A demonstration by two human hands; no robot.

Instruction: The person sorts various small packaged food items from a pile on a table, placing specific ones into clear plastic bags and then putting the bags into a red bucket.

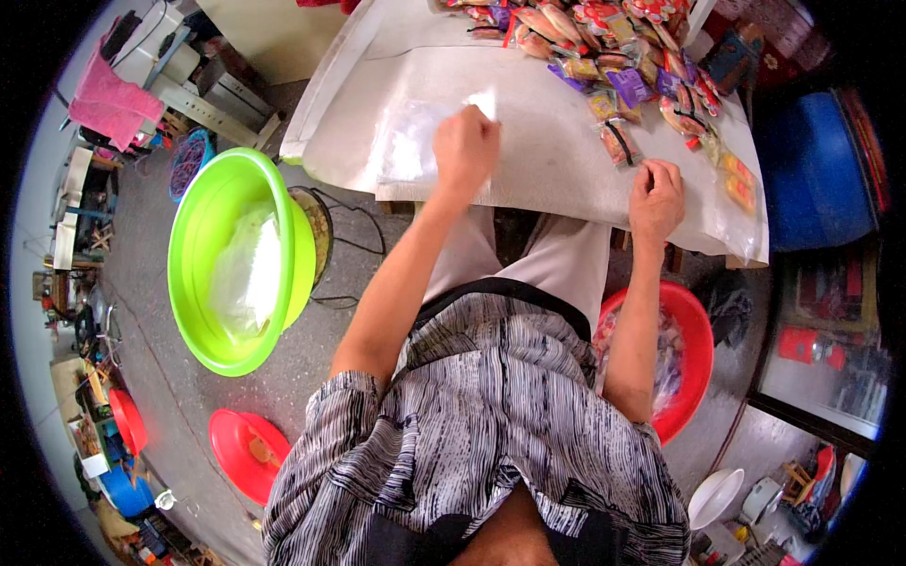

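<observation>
My left hand (pixel 467 148) is curled into a loose fist above the pale table cover, at the right side of a stack of clear plastic bags (pixel 407 145). Its edges are slightly blurred, and whether a bag is pinched in it is hidden. Over on the right, my right hand (pixel 658 198) rests at the table's near edge with bent fingers. Its fingertips are beside a small wrapped packet (pixel 619 143) with a dark stripe; contact is unclear. Beyond lies a heap of wrapped snack packets (pixel 601 42), in red, yellow and purple wrappers. More yellow packets (pixel 737 180) lie right of that hand.
The white-covered table (pixel 340 134) spans the front. A lime-green basin (pixel 187 262) holding clear plastic bags stands at left. A red basin (pixel 697 382) with small wrapped pieces is by my right side. A blue barrel (pixel 817 177) stands at the right, and a cable (pixel 371 219) lies on the floor.
</observation>
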